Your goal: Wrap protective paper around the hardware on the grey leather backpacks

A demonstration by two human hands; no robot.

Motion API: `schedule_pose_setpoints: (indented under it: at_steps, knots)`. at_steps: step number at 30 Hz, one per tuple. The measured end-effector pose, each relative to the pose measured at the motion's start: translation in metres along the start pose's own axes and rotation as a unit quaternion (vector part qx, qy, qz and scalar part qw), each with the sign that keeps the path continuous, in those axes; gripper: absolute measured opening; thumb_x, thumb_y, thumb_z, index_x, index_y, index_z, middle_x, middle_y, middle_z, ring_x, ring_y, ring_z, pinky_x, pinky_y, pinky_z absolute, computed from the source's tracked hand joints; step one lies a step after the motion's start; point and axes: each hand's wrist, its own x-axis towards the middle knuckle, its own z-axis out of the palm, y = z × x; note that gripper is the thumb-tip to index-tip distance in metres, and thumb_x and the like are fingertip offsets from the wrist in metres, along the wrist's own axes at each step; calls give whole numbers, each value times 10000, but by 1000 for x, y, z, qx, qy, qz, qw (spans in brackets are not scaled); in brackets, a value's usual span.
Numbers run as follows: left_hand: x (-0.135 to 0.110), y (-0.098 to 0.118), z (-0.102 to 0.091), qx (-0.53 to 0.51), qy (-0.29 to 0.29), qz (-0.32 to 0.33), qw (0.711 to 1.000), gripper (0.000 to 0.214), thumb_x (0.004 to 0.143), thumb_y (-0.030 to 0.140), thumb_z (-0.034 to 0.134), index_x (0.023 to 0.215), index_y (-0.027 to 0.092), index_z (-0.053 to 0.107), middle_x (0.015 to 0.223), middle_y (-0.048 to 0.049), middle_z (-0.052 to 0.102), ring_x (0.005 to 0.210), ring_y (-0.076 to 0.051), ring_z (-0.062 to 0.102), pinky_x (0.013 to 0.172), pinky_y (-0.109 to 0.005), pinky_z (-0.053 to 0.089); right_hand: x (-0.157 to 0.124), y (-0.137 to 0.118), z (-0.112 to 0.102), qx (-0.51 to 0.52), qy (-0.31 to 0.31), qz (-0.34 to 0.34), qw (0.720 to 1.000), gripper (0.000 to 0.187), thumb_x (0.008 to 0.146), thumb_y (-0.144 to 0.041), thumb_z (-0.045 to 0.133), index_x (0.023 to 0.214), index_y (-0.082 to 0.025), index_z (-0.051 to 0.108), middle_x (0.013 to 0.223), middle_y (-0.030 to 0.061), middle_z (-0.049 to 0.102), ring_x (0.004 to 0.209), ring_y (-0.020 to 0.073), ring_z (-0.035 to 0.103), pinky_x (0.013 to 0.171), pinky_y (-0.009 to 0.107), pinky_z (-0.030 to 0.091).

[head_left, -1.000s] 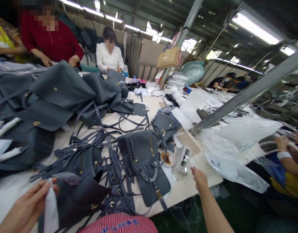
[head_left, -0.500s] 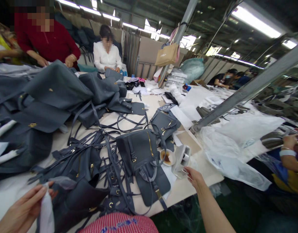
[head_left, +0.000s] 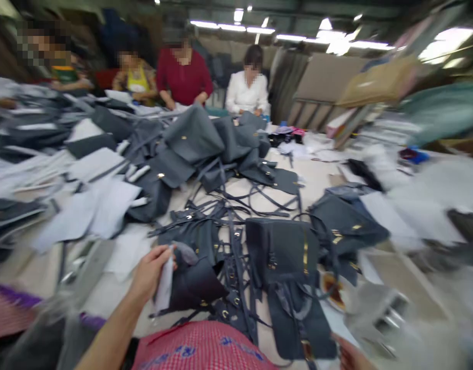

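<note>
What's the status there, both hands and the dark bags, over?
Left hand pinching white strip beside dark bag. Right hand blurred near second bag's flap, grip unclear. Straps strewn between the bags.

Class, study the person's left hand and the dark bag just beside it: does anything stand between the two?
Yes. A white strip, pinched in the left hand, hangs between it and the dark bag. A piece of clear plastic also sits near the fingertips. Whether hand and bag touch is unclear.
</note>
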Motion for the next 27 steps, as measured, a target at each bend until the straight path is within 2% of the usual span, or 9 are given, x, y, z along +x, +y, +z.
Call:
schedule_pose_setpoints:
  at_steps: [1,3,6,9,12,15,20,24,27]
  knots:
    - [-1,-2,0,1,-11,14,1000,364,551,336,811,817,122,683,563,26,624,460,-106,573,466,-201,472,-6,-17,14,41,-50,2,998,283,621,-651,611,645,-373,654,587,79,572,589,250,612,630,437,446]
    - [-1,-7,-3,7,-11,31,999,367,576,398,785,800,129,672,553,33,597,443,-98,547,442,-196,428,-31,-64,50,48,-211,-36,976,320,526,-665,674,662,-376,682,609,76,575,574,258,546,594,429,424]
    - [-5,-16,-6,17,2,40,999,345,620,415,745,815,139,675,566,37,577,445,-96,523,443,-205,408,-97,-140,116,6,-435,-139,890,296,681,-572,685,652,-277,675,587,10,489,559,181,432,574,341,349]
    - [-16,-23,-7,30,2,55,998,305,694,405,673,861,150,687,615,26,579,482,-110,522,465,-224,418,-159,-193,180,-29,-556,-187,809,320,755,-516,652,699,-202,671,525,-45,415,516,113,335,535,271,251]
    - [-24,-28,-10,47,-1,107,993,238,728,355,613,827,159,705,673,-1,600,588,-149,563,565,-269,468,-184,-213,228,-45,-592,-208,778,325,753,-501,643,675,-187,630,485,-67,388,482,93,298,505,254,200]
    - [-28,-30,-16,76,-3,175,982,185,731,273,579,768,170,729,771,-38,646,793,-197,605,753,-309,477,-186,-214,255,-69,-585,-226,776,306,747,-470,651,631,-192,604,489,-64,389,484,97,303,502,255,204]
    - [-33,-35,-24,65,-1,148,987,238,780,239,528,906,168,717,811,-40,626,676,-166,562,606,-276,448,-183,-211,275,-93,-558,-228,792,306,721,-483,664,600,-212,590,491,-63,366,470,109,291,498,265,200]
    - [-40,-38,-27,66,56,186,979,302,781,145,521,1074,192,578,708,32,552,658,-137,542,663,-253,424,-185,-207,284,-111,-537,-257,796,322,730,-475,646,556,-223,543,487,-62,353,469,119,294,505,275,206]
    - [-48,-34,-29,110,72,216,967,262,820,136,488,1071,206,514,701,44,527,643,-136,535,662,-253,407,-188,-206,288,-126,-523,-281,795,332,731,-466,640,531,-229,524,480,-54,369,467,126,310,509,282,210]
